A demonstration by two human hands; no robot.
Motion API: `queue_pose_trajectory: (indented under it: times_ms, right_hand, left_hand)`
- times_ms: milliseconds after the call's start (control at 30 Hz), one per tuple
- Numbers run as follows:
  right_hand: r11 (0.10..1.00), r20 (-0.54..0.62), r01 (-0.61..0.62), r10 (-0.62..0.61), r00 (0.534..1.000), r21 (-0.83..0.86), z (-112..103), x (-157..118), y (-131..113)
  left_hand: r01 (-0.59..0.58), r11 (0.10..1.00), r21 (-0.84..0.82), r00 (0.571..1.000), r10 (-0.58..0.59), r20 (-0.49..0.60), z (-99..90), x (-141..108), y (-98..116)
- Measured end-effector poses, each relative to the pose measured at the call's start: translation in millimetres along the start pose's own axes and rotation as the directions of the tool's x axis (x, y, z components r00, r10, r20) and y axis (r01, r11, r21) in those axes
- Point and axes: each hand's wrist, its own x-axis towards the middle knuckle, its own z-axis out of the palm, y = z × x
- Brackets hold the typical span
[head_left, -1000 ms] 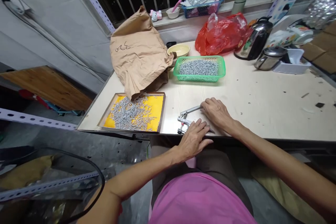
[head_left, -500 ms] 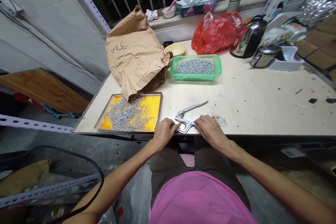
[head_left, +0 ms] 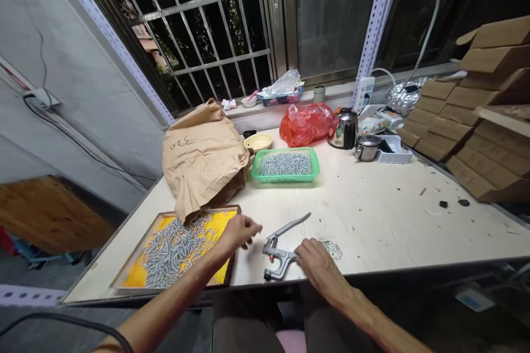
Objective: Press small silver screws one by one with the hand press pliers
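A pair of grey metal pliers [head_left: 285, 256] with a C-shaped jaw, a coil spring and a long lever lies on the table near its front edge. A small red spot shows at the jaw. My right hand [head_left: 321, 265] rests on the table with its fingers closed on the end of the pliers' lower handle. Above the table, between the pliers and a yellow-lined tray [head_left: 223, 226], is my left hand [head_left: 240, 233]. Its fingers are curled together, and anything between them is too small to make out. Many small silvery metal pins [head_left: 174, 253] lie heaped in the tray.
Behind the pliers stands a green basket [head_left: 285, 177] of similar pins. A brown paper bag [head_left: 202, 160] leans over the tray's back. Farther back are a yellow bowl [head_left: 259, 142], a red plastic bag [head_left: 306, 124] and a kettle [head_left: 343, 128]. Cardboard boxes [head_left: 488, 116] are stacked at right.
My left hand has left the pliers' jaw and risen up and away toward the back, beside the tray. My right hand stays at the handle. The camera view has tilted up.
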Motion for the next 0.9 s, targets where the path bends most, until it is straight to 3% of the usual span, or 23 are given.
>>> queue_pose_trajectory:
  times_ms: [67, 133, 200, 267, 367, 567, 733, 900]
  right_hand:
    - [1.000, -0.019, -0.012, 0.012, 1.000, 0.011, 2.1, -1.3, -0.5]
    - [1.000, -0.024, -0.024, 0.024, 0.999, 0.018, 2.6, -1.9, -1.3]
    - [0.999, -0.010, -0.028, 0.028, 1.000, 0.027, 1.3, -2.3, -1.6]
    - [0.999, 0.009, -0.031, 0.030, 0.999, 0.036, -2.0, -3.2, -1.3]
    - [0.998, 0.040, -0.032, 0.030, 0.999, 0.049, -8.1, -5.5, 0.6]
    - [0.996, 0.106, -0.037, 0.028, 0.994, 0.087, -12.7, -9.9, 6.7]
    - [0.994, 0.097, -0.025, 0.014, 0.995, 0.105, -11.5, -13.8, 7.5]
    - [0.995, 0.093, -0.017, 0.008, 0.996, 0.103, -9.0, -15.6, 8.1]
  left_hand:
    - [-0.156, 0.981, -0.112, 0.971, 0.132, -0.198, -18.3, 12.6, 31.3]
    - [-0.330, 0.931, -0.153, 0.897, 0.259, -0.358, -34.5, 23.6, 61.9]
    - [-0.396, 0.911, -0.114, 0.850, 0.317, -0.421, -45.6, 30.5, 81.5]
    - [-0.382, 0.923, -0.039, 0.849, 0.334, -0.408, -50.4, 32.2, 84.2]
    - [-0.305, 0.943, 0.134, 0.878, 0.333, -0.344, -48.5, 25.7, 58.1]
    - [-0.167, 0.833, 0.527, 0.939, 0.298, -0.174, -47.7, -5.0, -34.1]
    - [0.080, 0.811, 0.579, 0.956, 0.102, -0.274, -60.5, -18.7, -90.8]
    - [0.059, 0.815, 0.576, 0.963, 0.105, -0.247, -51.4, -17.7, -109.4]
